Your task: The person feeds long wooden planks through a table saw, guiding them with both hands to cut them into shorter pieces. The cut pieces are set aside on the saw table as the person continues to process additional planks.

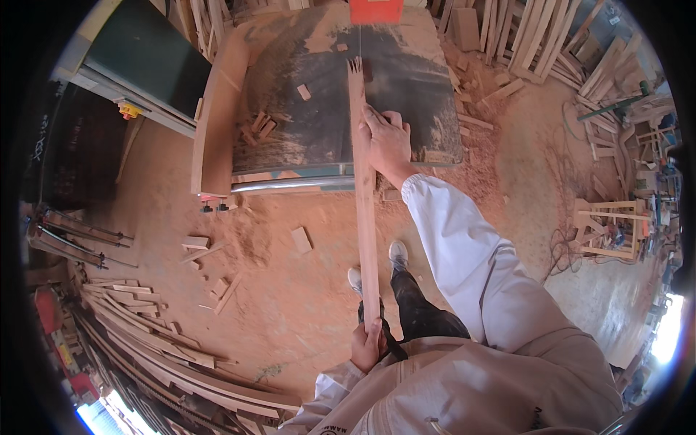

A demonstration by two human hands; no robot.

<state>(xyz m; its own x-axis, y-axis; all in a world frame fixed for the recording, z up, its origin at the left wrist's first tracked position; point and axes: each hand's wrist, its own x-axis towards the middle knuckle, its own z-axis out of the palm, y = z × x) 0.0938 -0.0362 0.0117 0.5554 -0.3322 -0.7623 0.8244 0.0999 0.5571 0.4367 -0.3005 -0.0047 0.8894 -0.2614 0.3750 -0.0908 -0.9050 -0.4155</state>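
Note:
A long, narrow wooden strip reaches from my waist onto the dark, dust-covered machine table. Its far end is jagged and lies just short of a thin upright blade under a red guard. My left hand is wrapped round the near end of the strip, close to my body. Farther up, my right hand grips the strip over the table, its thumb and fingers closed at the right edge.
A tall wooden fence board stands along the table's left side. Small offcuts lie on the table and more on the sawdust-covered floor. Stacked timber lies at lower left; planks lean at back right. A dark green machine stands at left.

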